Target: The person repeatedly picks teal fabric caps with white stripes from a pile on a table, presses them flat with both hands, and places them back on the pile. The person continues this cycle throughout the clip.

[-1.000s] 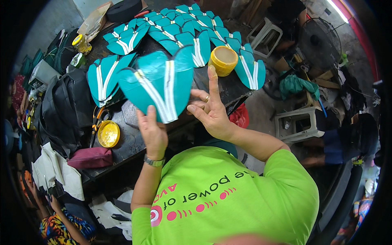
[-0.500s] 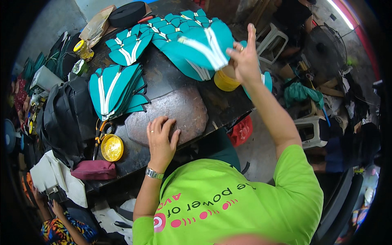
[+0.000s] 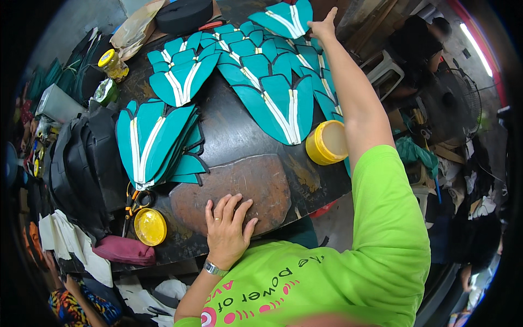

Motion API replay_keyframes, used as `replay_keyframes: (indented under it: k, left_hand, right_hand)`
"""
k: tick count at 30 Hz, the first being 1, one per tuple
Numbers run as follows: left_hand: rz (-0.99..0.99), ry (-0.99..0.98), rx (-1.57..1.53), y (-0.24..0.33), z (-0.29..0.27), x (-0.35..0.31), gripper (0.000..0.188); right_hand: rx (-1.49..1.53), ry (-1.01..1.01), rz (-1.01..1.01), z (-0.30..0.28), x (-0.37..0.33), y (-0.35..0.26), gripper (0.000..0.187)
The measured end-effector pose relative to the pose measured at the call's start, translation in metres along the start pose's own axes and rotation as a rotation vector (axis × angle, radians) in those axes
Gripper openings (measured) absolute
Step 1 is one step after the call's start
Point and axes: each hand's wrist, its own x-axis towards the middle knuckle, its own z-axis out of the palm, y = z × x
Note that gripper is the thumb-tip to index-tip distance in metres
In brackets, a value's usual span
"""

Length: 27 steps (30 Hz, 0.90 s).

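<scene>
My left hand [image 3: 231, 228] rests with its fingers spread on a worn brown slab [image 3: 239, 182] at the table's near edge. My right arm is stretched to the far side of the table, where my right hand [image 3: 324, 26] grips the right edge of a teal fabric panel [image 3: 283, 19] with white V-shaped strips. Below that panel, rows of overlapping teal panels [image 3: 280, 111] spread across the table. A thick stack of the same panels [image 3: 150, 141] sits left of the slab. Beside my right forearm stands a yellow tub [image 3: 327, 143] of pale paste.
A yellow lid [image 3: 150, 226], orange-handled scissors [image 3: 131, 201] and a maroon pouch [image 3: 124, 250] lie at the near left. Black bags [image 3: 87, 163] bound the left side. A black strap roll [image 3: 185, 15] sits at the back. Another person [image 3: 417, 43] is at the far right.
My right hand has carried the teal panel farther away, to the far end of the rows. My left hand stays on the slab. The yellow tub now shows fully.
</scene>
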Motion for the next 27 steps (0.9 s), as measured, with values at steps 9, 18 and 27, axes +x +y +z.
replay_keyframes:
  k: [9,18,27]
  left_hand:
    - [0.018,0.043,-0.017,0.001,0.000,0.001,0.040]
    - [-0.004,0.269,-0.275,-0.054,-0.055,0.018,0.023]
    - [-0.252,0.228,0.211,-0.161,-0.107,0.086,0.040]
  right_hand:
    - [-0.046,-0.397,-0.196,-0.039,-0.079,-0.042,0.076]
    - [-0.418,-0.697,-0.270,-0.184,-0.273,-0.065,0.058]
    - [-0.790,-0.240,-0.677,-0.185,-0.327,-0.064,0.039]
